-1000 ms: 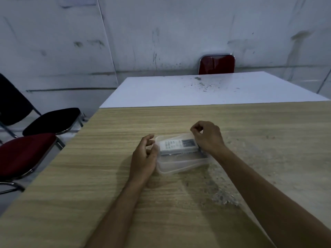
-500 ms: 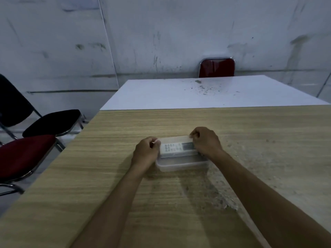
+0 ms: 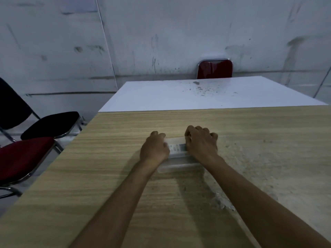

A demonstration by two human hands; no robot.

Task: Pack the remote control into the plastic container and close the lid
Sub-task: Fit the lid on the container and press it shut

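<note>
A clear plastic container [image 3: 179, 166] lies on the wooden table [image 3: 107, 176], with its lid on top. Through the lid I see a strip of the white remote control [image 3: 176, 148] inside. My left hand [image 3: 155, 149] rests on the container's left end, fingers curled over the lid. Over the right end sits my right hand [image 3: 202, 144], palm down, fingers bent over the far edge. Both hands hide most of the lid and the container's ends.
A white table [image 3: 197, 94] with dark specks adjoins the far edge of the wooden one. A red chair [image 3: 215, 68] stands behind it by the wall. At the left stand a black chair [image 3: 52, 124] and a red chair [image 3: 23, 154]. Pale dust marks the table's right part.
The lid, tilted up a second ago, now lies flat on the container. My left hand moved from beside the container onto its left end, and both hands have spread over the lid.
</note>
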